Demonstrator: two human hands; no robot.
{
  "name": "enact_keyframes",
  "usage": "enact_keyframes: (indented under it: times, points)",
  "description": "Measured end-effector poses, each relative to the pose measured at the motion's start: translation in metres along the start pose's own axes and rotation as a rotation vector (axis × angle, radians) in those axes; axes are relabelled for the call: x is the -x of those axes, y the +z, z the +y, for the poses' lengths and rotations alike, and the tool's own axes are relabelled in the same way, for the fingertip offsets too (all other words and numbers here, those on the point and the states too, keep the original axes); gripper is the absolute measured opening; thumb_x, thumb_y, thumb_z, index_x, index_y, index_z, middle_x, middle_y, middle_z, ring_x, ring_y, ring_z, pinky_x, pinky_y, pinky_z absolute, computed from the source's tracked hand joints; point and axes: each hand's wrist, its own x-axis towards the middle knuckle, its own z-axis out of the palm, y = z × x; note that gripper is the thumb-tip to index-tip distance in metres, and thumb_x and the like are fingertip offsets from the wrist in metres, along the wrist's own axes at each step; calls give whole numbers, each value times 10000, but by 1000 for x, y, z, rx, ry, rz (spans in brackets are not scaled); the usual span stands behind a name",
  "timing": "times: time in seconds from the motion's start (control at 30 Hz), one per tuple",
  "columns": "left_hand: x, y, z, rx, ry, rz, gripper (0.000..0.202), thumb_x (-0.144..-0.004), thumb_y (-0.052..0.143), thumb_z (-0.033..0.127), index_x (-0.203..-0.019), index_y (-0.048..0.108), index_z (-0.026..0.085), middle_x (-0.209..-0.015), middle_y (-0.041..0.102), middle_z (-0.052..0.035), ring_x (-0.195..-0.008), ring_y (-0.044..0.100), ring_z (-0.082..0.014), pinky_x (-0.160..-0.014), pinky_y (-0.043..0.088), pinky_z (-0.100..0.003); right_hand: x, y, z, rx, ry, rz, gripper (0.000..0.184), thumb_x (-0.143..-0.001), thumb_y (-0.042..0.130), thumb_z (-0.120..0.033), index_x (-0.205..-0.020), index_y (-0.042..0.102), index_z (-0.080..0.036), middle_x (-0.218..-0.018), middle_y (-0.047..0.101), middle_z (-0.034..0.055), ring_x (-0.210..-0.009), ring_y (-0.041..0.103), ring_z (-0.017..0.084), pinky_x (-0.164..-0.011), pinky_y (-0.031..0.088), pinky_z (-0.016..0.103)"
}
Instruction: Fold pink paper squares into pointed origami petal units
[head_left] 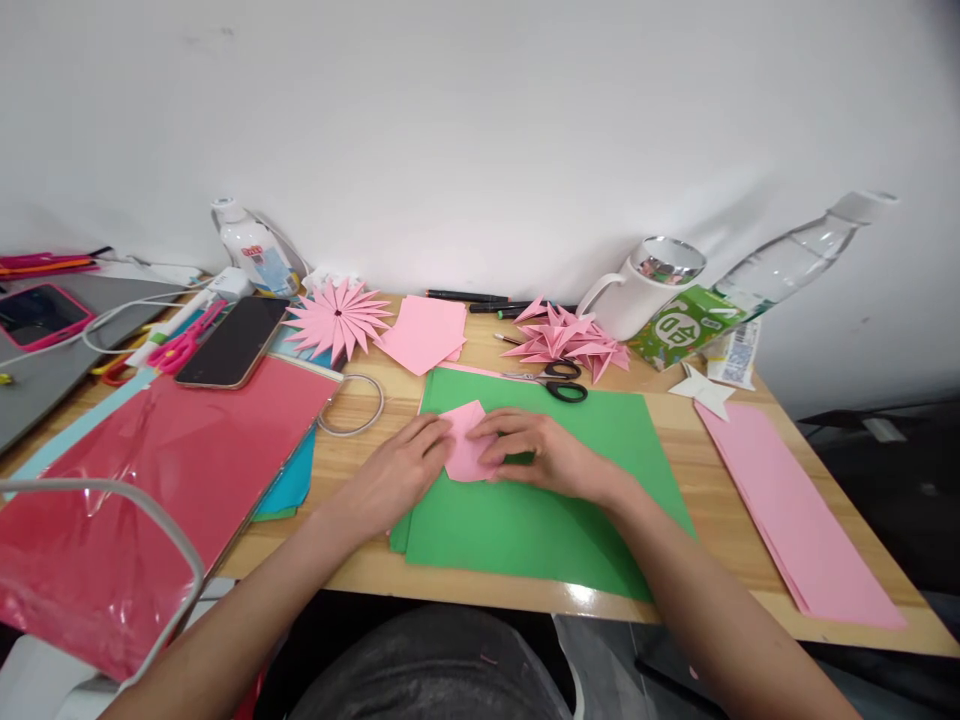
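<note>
A small folded sheet of pink paper point(466, 462) lies over the green paper sheets point(525, 535) on the desk. Its left edge is pinched by my left hand point(409, 460), the thumb and fingertips close together. My right hand point(544, 450) has bent fingers on the paper's right side and upper face, gripping it there; the thumb is partly hidden. Just beyond the hands, black-handled scissors point(561, 380) lie at the green sheets' far edge. A stack of pink paper squares point(425, 333) sits farther back, between a pink paper star point(337, 313) and a pile of folded pink pieces point(574, 340).
Left of my arms are a red paper pack point(180, 450), a phone point(236, 342), pink scissors point(184, 340) and a looped cable point(352, 405). At the right stand a white mug point(630, 295) and a tilted water bottle point(795, 260). Long pink paper point(802, 520) lies near the right edge.
</note>
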Motion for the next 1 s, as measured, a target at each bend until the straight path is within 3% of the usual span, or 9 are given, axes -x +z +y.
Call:
enact_keyframes:
  times: [0.17,0.33,0.5,0.63,1.0]
  points:
    - [1,2,-1,215,-58,72,167,-879,500,193,-1010,592,143,-1110,585,-113,-1173,470,-244,-922,490,-414,-1,1,-1,-101,118,7,96,-807,644,-274,-799,689,-189,-996,631,80,-894,608,173,-808,486,316]
    - [3,5,-1,360,-125,93,179,-863,528,188,-1028,592,159,-1153,568,-117,-1198,441,-239,-950,459,-436,-5,11,2,-99,241,124,111,-807,638,-229,-716,635,-165,-932,598,63,-832,589,154,-764,469,294]
    - [2,7,-1,443,-157,131,181,-862,516,148,-1024,597,163,-1158,560,-111,-1184,449,-213,-975,436,-424,-8,18,2,-53,391,194,169,-774,657,-189,-629,581,-148,-921,585,52,-683,539,106,-611,429,242]
    - [2,8,0,461,-162,162,186,-862,512,136,-1024,600,165,-1122,569,-102,-1166,459,-203,-978,435,-414,-10,20,2,-67,431,203,143,-748,671,-157,-631,590,-145,-920,576,42,-579,468,67,-527,395,214]
    - [3,12,0,483,-207,129,240,-879,510,189,-1118,530,171,-1187,554,-106,-1203,439,-214,-1002,418,-447,-12,22,2,-95,490,227,130,-711,705,-147,-636,599,-147,-888,568,28,-540,441,53,-499,389,210]
